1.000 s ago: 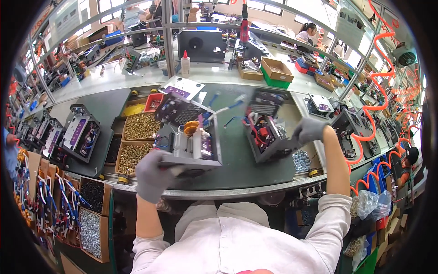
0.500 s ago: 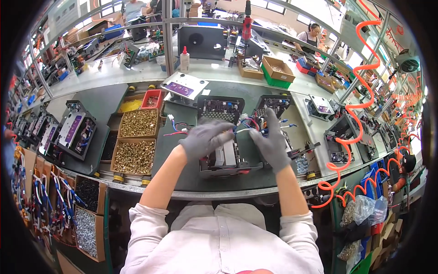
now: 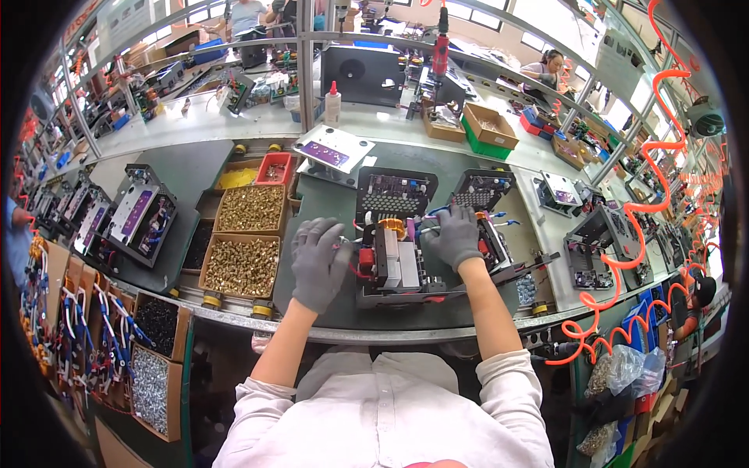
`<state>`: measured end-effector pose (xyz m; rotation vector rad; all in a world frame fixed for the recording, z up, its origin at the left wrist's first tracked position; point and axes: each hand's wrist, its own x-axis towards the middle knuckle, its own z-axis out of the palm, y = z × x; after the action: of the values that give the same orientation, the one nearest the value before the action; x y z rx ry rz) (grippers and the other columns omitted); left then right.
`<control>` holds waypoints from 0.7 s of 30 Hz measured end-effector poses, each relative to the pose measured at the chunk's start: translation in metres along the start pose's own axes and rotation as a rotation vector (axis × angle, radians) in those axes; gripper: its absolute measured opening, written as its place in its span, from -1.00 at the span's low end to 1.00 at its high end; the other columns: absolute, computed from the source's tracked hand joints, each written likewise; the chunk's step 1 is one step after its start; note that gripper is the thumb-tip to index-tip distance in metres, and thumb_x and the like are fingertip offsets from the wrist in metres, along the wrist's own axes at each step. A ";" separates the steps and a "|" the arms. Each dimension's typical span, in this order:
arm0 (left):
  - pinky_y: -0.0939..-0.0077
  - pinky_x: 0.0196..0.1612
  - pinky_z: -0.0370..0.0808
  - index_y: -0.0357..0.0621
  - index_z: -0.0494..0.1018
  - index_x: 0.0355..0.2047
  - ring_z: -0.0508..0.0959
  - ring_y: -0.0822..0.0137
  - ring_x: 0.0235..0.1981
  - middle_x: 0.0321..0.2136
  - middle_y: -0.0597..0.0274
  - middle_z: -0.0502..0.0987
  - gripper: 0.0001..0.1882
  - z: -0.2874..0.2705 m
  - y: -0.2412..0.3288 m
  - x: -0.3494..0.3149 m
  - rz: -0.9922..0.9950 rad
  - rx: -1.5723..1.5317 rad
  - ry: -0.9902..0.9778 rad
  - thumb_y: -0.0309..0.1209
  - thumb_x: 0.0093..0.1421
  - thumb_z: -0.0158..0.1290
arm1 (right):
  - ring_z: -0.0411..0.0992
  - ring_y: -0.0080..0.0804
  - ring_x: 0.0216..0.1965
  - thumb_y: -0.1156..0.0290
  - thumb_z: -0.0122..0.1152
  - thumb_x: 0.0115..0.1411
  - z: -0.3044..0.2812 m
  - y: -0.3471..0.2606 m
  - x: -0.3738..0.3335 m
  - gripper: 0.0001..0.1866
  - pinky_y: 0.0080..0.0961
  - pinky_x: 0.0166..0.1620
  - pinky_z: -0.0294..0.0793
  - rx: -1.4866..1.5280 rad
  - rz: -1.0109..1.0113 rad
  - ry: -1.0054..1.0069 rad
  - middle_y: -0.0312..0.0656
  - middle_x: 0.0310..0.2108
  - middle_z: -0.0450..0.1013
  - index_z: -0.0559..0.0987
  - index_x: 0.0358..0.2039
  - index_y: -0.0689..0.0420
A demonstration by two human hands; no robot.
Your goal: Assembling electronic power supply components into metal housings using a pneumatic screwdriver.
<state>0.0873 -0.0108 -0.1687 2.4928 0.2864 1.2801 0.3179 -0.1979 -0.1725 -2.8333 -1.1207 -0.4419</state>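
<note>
A black metal chassis stands before me with an upright perforated circuit panel, white blocks and a copper-coloured coil. At its left side my left hand, in a grey glove, is closed, its fingertips pinching a wire end with a pale connector. Red wire runs between that hand and the chassis. My right hand, also gloved, lies between this chassis and a second circuit unit, with its fingers closed around blue and white wires. The fingers partly hide these wires.
Boxes of brass fasteners and a red tray lie to the left. A white plate with a purple panel and a glue bottle are behind. More chassis stand on both sides. An orange coiled hose hangs at right.
My left hand has moved from above the chassis to its left side. My right hand, spread before, has closed on the wires. The whole view has shifted slightly.
</note>
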 end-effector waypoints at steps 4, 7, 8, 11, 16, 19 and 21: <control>0.24 -0.04 0.47 -0.10 0.43 -0.03 0.51 0.02 -0.09 -0.06 0.03 0.46 -0.42 -0.001 0.033 -0.030 -0.118 -0.908 -0.037 -0.32 -0.08 0.35 | 0.23 -0.01 0.19 -0.07 0.26 -0.04 -0.010 -0.006 0.019 -0.35 -0.16 0.32 0.00 -0.086 0.139 -0.106 0.10 0.06 0.34 0.50 -0.06 0.15; 0.33 0.00 0.45 -0.13 0.40 0.00 0.49 0.20 -0.11 -0.07 0.10 0.45 -0.31 0.013 0.058 -0.053 -0.261 -0.647 -0.189 -0.41 -0.19 0.42 | 0.22 -0.05 0.20 -0.08 0.28 -0.06 -0.025 -0.005 0.023 -0.34 -0.23 0.31 0.02 -0.059 0.153 -0.219 0.06 0.06 0.35 0.50 -0.04 0.12; 0.33 0.00 0.45 -0.13 0.40 0.00 0.49 0.20 -0.11 -0.07 0.10 0.45 -0.31 0.013 0.054 -0.050 -0.261 -0.646 -0.186 -0.41 -0.19 0.42 | 0.22 -0.06 0.20 -0.09 0.28 -0.06 -0.026 -0.003 0.023 -0.34 -0.24 0.31 0.02 -0.050 0.150 -0.242 0.05 0.07 0.34 0.50 -0.04 0.11; 0.36 -0.12 0.54 -0.11 0.40 -0.08 0.57 0.15 -0.18 -0.10 0.09 0.48 -0.41 0.017 0.021 -0.030 -0.128 -0.570 -0.298 -0.36 -0.14 0.40 | 0.33 -0.09 0.12 -0.07 0.24 -0.03 -0.027 0.008 0.026 -0.40 -0.24 0.24 0.14 0.029 0.183 -0.221 0.05 -0.02 0.42 0.52 -0.09 0.12; 0.46 -0.17 0.53 -0.08 0.41 -0.09 0.56 0.38 -0.23 -0.30 0.25 0.56 -0.42 -0.031 -0.026 0.023 -0.584 -1.047 -0.493 -0.46 -0.15 0.40 | 0.43 -0.01 -0.03 0.12 0.21 -0.07 -0.026 0.021 0.022 -0.59 -0.25 0.08 0.34 0.121 0.247 -0.097 0.03 -0.16 0.51 0.56 -0.23 0.08; 0.54 -0.21 0.51 -0.07 0.43 -0.12 0.54 0.44 -0.29 -0.33 0.30 0.53 -0.42 -0.018 -0.061 -0.032 -0.123 -0.788 -0.419 -0.47 -0.20 0.42 | 0.41 -0.02 -0.04 0.14 0.23 -0.10 -0.010 0.032 0.025 -0.62 -0.25 0.10 0.31 0.110 0.196 -0.067 0.00 -0.17 0.50 0.56 -0.28 0.08; 0.58 -0.28 0.48 -0.06 0.45 -0.18 0.49 0.51 -0.37 -0.41 0.36 0.48 -0.44 -0.026 -0.042 -0.064 -0.258 -0.614 -0.341 -0.46 -0.24 0.45 | 0.41 -0.05 -0.01 0.09 0.23 -0.07 -0.018 0.034 0.019 -0.58 -0.27 0.13 0.27 0.107 0.192 -0.041 0.01 -0.15 0.49 0.56 -0.26 0.10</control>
<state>0.0279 0.0123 -0.2181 2.0111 0.1025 0.6851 0.3499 -0.2130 -0.1483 -2.8311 -0.8393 -0.3019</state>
